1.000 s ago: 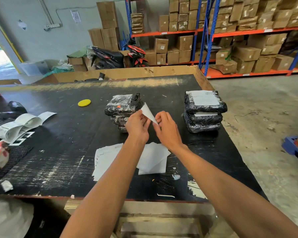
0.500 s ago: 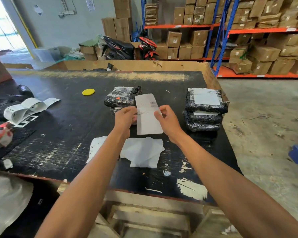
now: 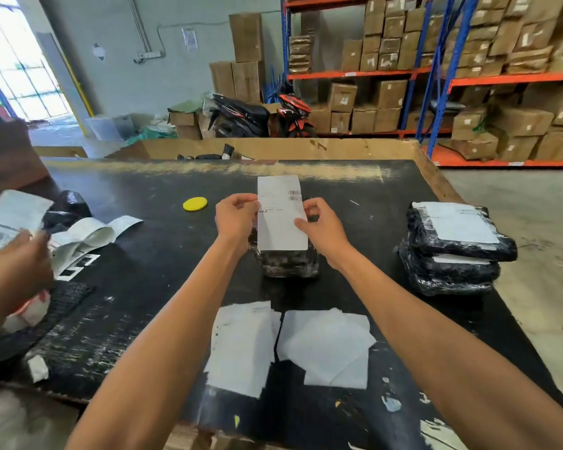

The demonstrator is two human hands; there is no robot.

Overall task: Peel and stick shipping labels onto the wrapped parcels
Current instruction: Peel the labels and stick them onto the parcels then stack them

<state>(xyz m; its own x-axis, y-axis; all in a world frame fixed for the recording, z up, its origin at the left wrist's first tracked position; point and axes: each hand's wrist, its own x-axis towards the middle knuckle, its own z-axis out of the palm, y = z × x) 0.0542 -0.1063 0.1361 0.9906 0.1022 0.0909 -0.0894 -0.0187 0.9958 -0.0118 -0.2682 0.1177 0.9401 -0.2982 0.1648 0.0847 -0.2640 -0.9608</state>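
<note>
Both hands pinch one shipping label [image 3: 281, 219] upright over the middle of the black table [image 3: 150, 254]: left hand [image 3: 236, 219] on its nine o'clock edge, right hand [image 3: 320, 227] on its three o'clock edge. The label hides most of the wrapped parcel stack [image 3: 288, 263] behind it. Labelled parcels [image 3: 452, 245] sit at three o'clock. The print is too blurred to read.

Both hands [image 3: 281, 222] hold a label [image 3: 280, 212] above wrapped parcels [image 3: 288, 263].
</note>
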